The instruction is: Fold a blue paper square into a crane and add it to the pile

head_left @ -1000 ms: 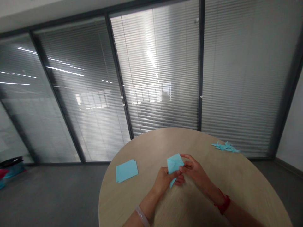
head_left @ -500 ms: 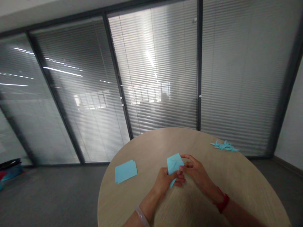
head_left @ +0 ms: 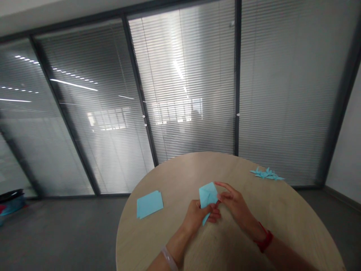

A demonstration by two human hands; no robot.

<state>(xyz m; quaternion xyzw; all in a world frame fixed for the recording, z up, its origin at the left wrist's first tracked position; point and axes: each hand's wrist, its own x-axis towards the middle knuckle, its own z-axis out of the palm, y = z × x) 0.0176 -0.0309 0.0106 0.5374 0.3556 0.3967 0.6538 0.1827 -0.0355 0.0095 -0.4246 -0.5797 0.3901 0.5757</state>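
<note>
A light-blue sheet of origami paper (head_left: 207,193), partly folded with creases showing, is held up over the near middle of the table. My left hand (head_left: 199,214) grips its lower part, thumb on the front and fingers curled behind. At the paper's right edge is my right hand (head_left: 232,201), its thumb and bent fingers closed on that edge while the index finger reaches along the upper right corner. The fingertips of the right hand partly cover the edge.
On the round wooden table (head_left: 158,241), a stack of light-blue paper (head_left: 150,204) lies to the left. Several folded light-blue paper pieces (head_left: 267,173) are heaped near the far right edge. Behind stands a glass partition with blinds (head_left: 191,82).
My right hand's thumb and fingers have shifted slightly right along the paper's edge. The left hand keeps its hold in nearly the same place.
</note>
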